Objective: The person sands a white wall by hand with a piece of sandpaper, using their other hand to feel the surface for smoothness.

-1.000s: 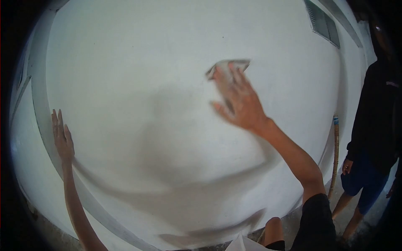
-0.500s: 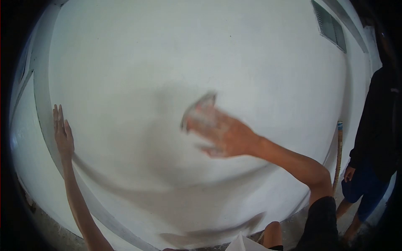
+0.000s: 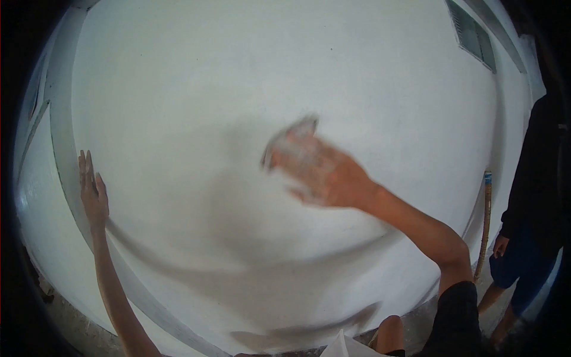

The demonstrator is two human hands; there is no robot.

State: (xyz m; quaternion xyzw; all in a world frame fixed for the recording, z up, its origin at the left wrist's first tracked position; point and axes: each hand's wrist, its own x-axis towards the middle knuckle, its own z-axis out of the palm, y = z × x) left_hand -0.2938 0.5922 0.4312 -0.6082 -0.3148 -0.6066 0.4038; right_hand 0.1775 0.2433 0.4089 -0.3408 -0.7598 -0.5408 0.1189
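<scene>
Right hand (image 3: 324,172): blurred, pressed flat against the white wall (image 3: 238,77), fingers spread over a small grey sanding sheet (image 3: 291,138); grip grasping the sheet between palm and wall. The sheet sits near the middle of the wall, its upper corner showing past the fingertips.

Left hand (image 3: 92,193): open, fingers straight and together, grip released, palm laid flat where the wall meets the grey vertical trim (image 3: 59,149) at the left side.

Vent grille (image 3: 473,35): set high in the wall, upper right.

Pole (image 3: 486,223): leaning upright against the wall's right edge.

Second person (image 3: 538,196): dark top and blue shorts, standing at far right just beside the pole, one hand hanging down.
</scene>
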